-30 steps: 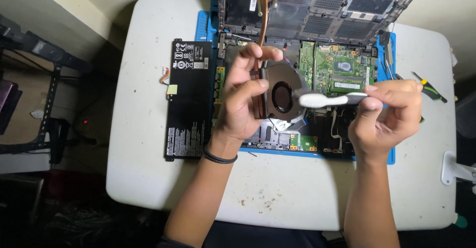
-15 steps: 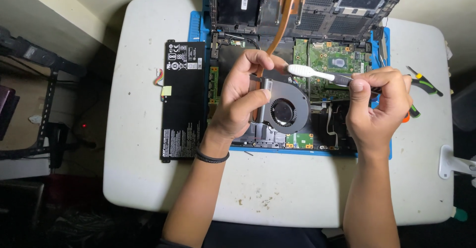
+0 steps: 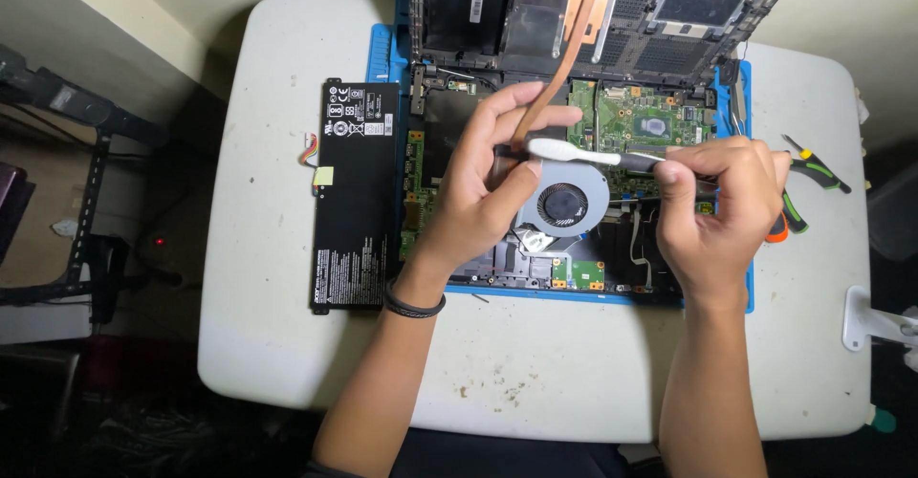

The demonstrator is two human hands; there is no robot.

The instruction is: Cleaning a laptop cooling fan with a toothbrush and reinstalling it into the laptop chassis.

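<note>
White table [image 3: 287, 249], left hand [image 3: 478, 191] gripping fan [image 3: 564, 201], right hand [image 3: 712, 206] clasping toothbrush [image 3: 574, 151]

Bright overhead light on the white table [image 3: 287, 277]; surroundings dim, edges slightly curved.

Over the last second the right hand [image 3: 712, 212] has carried the white toothbrush [image 3: 572, 151] up and to the left: a second ago its head lay right of the cooling fan [image 3: 564, 201], and now it sits above the fan's upper edge, close to the left hand's [image 3: 483, 186] fingers [image 3: 535, 119]. The left hand has tilted the fan, so its round opening now faces the camera. The copper heat pipe [image 3: 559, 62] now reaches higher toward the raised laptop cover [image 3: 669, 10].
</note>
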